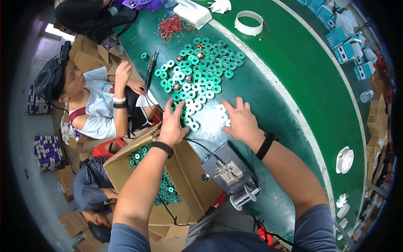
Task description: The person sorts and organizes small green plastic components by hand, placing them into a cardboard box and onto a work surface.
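Many small green rings (212, 67) with angular outlines lie spread over the green table. A few darker, copper-coloured pieces (200, 55) rest among them. At the near left edge of the spread, my left hand (171, 128) has its fingers apart, right against several rings (194, 125). My right hand (241, 122) lies on the right side, fingers spread, beside a few pale rings (222, 112) partly hidden by it. Neither hand grips anything that I can see. Below my left forearm, an open cardboard box (189, 168) holds more green rings (168, 185).
A metal soldering device (228, 170) with a wire spool (244, 198) stands near me. Farther off lie a soldering iron (150, 69), red wires (171, 27) and a white ring-shaped housing (248, 23). A co-worker (94, 96) sits at the left; another person (90, 185) bends below.
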Tool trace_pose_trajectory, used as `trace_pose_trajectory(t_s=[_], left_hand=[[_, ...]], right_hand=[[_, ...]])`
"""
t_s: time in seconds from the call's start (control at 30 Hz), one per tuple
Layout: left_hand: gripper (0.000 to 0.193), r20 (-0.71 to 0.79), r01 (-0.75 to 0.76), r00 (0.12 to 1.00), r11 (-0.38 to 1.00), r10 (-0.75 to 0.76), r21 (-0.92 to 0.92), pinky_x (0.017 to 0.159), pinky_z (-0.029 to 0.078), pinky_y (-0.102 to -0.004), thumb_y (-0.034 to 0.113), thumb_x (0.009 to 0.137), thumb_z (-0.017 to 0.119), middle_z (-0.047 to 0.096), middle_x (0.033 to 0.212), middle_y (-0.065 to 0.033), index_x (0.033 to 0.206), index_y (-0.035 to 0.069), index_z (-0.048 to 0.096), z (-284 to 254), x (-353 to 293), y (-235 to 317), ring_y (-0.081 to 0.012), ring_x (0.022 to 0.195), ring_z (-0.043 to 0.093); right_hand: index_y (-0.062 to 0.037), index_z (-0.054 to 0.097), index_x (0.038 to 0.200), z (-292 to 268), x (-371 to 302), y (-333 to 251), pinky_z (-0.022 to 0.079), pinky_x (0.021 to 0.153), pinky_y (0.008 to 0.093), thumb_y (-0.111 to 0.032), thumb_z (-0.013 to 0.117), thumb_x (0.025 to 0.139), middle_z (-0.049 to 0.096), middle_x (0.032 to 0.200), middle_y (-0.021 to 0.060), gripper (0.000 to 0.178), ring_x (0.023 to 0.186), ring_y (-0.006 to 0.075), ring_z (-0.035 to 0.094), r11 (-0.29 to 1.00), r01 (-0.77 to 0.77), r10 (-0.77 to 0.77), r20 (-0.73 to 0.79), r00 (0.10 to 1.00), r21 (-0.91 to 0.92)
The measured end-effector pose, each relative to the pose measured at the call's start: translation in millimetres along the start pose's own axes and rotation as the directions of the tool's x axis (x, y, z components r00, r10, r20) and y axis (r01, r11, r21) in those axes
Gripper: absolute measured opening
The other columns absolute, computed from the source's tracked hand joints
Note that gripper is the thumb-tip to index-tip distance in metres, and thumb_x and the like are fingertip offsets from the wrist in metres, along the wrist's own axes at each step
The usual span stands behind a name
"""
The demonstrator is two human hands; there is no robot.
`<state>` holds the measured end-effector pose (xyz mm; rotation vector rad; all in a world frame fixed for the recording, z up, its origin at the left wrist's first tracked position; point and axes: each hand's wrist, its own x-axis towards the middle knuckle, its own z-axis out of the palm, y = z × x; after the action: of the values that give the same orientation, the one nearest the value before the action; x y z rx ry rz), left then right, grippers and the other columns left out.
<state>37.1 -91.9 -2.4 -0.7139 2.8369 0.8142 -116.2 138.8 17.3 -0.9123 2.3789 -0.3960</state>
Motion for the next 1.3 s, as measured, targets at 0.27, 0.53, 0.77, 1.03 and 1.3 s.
trace_pose_trajectory(t_s=[0.27,0.53,0.77,1.03,1.3], left_hand=[[0.085,0.006,-0.053,0.999,0.998,0.053,0.037,0.119,0.045,-0.053,0.004,0.072,0.086,0.027,0.168,-0.0261,0.15,0.013,0.054,1,-21,5,-0.0515,0.14,0.047],[0.077,0.019,-0.052,0.999,0.997,0.051,0.065,0.113,0.049,-0.0513,0.01,0.075,0.087,0.04,0.161,-0.0192,0.146,0.01,0.057,-1,-29,25,-0.0475,0.134,0.053],[0.059,-0.018,-0.224,0.974,0.972,0.226,0.073,0.108,0.053,-0.0496,0.001,0.082,0.074,0.052,0.15,-0.0161,0.14,0.01,0.061,13,-31,21,-0.0428,0.131,0.056],[0.061,0.0,-0.28,0.96,0.957,0.281,0.071,0.1,0.056,-0.0474,-0.005,0.083,0.068,0.055,0.141,-0.0142,0.14,0.016,0.064,17,-33,22,-0.0384,0.118,0.06],[0.059,0.127,-0.352,0.933,0.926,0.336,0.135,0.098,0.059,-0.0474,0.0,0.086,0.067,0.053,0.145,-0.015,0.139,0.026,0.068,13,-24,30,-0.038,0.121,0.061]], right_hand=[[-0.0253,0.054,0.151,6,2,4,0.063,0.088,0.0462,-0.021,0.087,0.082,0.052,0.131,0.0154,0.077,0.118,0.0403,0.058,0.992,0.11,-0.114,-0.076,0.991,-0.057],[-0.027,0.056,0.148,10,3,-4,0.063,0.088,0.0475,-0.031,0.086,0.085,0.051,0.132,0.0145,0.069,0.119,0.0377,0.057,0.992,0.096,-0.102,-0.066,0.993,-0.08],[-0.0196,0.059,0.136,8,2,-4,0.064,0.085,0.0458,-0.019,0.084,0.082,0.053,0.129,0.0152,0.06,0.119,0.0403,0.058,0.991,0.076,-0.086,-0.094,0.992,-0.111],[-0.0219,0.057,0.144,4,-1,6,0.063,0.087,0.0464,-0.015,0.086,0.081,0.053,0.13,0.0149,0.07,0.118,0.038,0.059,0.993,0.063,-0.069,-0.062,0.996,-0.095],[-0.0301,0.057,0.148,13,1,16,0.062,0.091,0.0467,-0.021,0.088,0.082,0.053,0.132,0.0131,0.074,0.12,0.0357,0.059,0.989,0.084,-0.09,-0.047,0.995,-0.12]])
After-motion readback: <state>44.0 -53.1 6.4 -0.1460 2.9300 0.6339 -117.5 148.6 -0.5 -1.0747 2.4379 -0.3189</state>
